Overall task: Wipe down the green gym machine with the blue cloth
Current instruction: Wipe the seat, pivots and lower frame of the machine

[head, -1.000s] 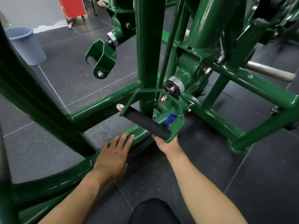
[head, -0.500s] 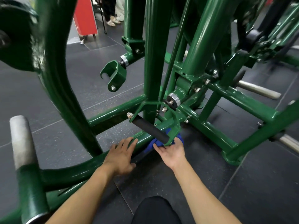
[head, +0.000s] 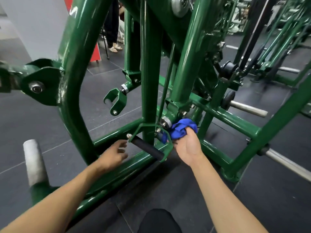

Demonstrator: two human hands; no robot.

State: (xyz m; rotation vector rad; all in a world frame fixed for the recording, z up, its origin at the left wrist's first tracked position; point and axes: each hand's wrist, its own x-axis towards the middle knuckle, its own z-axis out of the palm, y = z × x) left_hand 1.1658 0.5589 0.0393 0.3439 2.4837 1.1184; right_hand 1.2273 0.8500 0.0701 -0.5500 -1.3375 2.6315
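The green gym machine (head: 149,78) fills the view with shiny tubes and brackets. My right hand (head: 187,147) grips the bunched blue cloth (head: 180,129) and holds it against the joint beside a knurled silver knob (head: 165,122), at the foot of the slanted tube. A tail of cloth hangs down behind the green bracket. My left hand (head: 114,153) hovers, blurred, just left of the black rubber foot bar (head: 147,147), fingers loosely spread and holding nothing.
A grey padded roller (head: 34,161) stands at the lower left. Bare steel weight pegs (head: 248,108) stick out at the right. The floor is dark rubber tile. A red panel (head: 96,52) and a person's feet (head: 115,47) are at the back.
My right hand has lifted the cloth from under the foot bar up to the joint by the knob. My left hand came off the low frame tube. The camera has tilted upward.
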